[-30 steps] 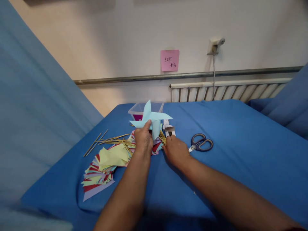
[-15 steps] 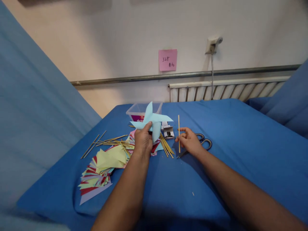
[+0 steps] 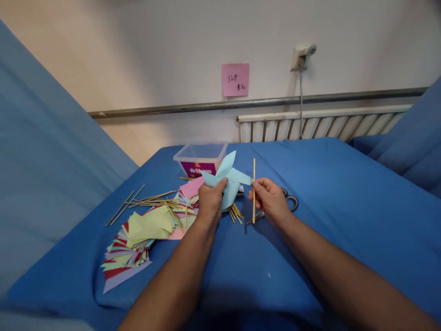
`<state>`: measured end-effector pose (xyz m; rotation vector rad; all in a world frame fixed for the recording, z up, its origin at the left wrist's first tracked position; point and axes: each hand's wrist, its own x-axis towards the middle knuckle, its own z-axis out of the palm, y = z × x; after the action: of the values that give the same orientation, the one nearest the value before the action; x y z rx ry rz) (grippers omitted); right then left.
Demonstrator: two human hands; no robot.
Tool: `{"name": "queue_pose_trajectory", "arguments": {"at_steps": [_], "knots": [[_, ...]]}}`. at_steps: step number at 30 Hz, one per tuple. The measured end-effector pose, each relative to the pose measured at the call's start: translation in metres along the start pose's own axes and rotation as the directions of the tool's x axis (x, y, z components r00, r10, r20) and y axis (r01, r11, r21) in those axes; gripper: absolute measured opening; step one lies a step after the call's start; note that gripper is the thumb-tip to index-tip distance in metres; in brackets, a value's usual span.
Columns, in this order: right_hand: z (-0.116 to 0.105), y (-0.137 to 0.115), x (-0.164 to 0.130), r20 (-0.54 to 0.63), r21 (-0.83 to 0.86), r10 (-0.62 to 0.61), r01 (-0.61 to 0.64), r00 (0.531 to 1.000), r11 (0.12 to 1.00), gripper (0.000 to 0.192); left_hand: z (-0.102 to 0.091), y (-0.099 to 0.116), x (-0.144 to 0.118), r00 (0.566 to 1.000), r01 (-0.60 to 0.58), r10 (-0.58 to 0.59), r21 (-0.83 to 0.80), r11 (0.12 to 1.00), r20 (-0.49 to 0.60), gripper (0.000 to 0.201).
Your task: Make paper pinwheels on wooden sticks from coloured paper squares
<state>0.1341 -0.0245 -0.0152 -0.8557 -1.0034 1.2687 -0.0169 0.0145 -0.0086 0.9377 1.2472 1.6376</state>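
Note:
My left hand (image 3: 211, 201) grips a light blue paper pinwheel (image 3: 231, 189) near its centre, thumb on the front. Between the thumb and fingers of my right hand (image 3: 270, 198) is a thin wooden stick (image 3: 254, 207), held nearly upright. One blade tip of the pinwheel reaches the stick at my right fingertips; whether they touch I cannot tell. Scissors (image 3: 292, 202) lie on the table, partly hidden behind my right hand. More wooden sticks (image 3: 236, 213) lie below the pinwheel, and a small white box behind it is mostly covered.
Coloured paper sheets (image 3: 151, 226) are fanned out at the left on the blue-covered table (image 3: 330, 220), with loose sticks (image 3: 126, 205) beyond them. A clear plastic tub (image 3: 199, 155) with a purple label stands behind. Blue curtains (image 3: 44, 151) hang at both sides; a radiator (image 3: 327, 124) runs along the wall.
My left hand has moved right with the pinwheel, tilting it and bringing a blade up to the stick. My right hand still holds the stick. The view has shifted slightly.

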Motion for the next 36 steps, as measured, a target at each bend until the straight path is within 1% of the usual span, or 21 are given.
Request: {"name": "queue_pose_trajectory", "arguments": {"at_steps": [4,8,16,23,30,36], "knots": [[0.002,0.000,0.000,-0.009,0.018,0.017,-0.017,1.000,1.000,0.029,0.004,0.001,-0.007,0.999,0.025,-0.027,0.047,0.999,0.042,0.036],[0.005,-0.002,-0.001,-0.001,0.016,0.033,-0.033,0.999,0.999,0.030,0.006,-0.001,-0.010,0.997,0.018,-0.025,0.092,0.996,0.076,0.036],[0.006,-0.001,-0.003,0.032,-0.004,0.046,-0.046,0.998,0.999,0.032,0.011,0.003,-0.018,0.995,0.025,-0.037,0.132,0.991,0.088,0.031],[0.013,-0.001,-0.009,0.074,-0.064,0.048,-0.044,0.996,0.997,0.033,0.007,0.005,-0.016,0.996,0.033,-0.043,0.121,0.992,0.081,0.029],[0.018,0.004,-0.015,0.161,-0.097,0.033,-0.017,0.986,0.995,0.026,0.004,0.006,-0.014,0.997,0.033,-0.042,0.136,0.990,0.060,0.029],[0.019,0.005,-0.018,0.188,-0.114,0.047,-0.026,0.981,0.993,0.022,0.004,0.008,-0.015,0.999,0.029,-0.034,0.128,0.991,0.038,0.030]]}}
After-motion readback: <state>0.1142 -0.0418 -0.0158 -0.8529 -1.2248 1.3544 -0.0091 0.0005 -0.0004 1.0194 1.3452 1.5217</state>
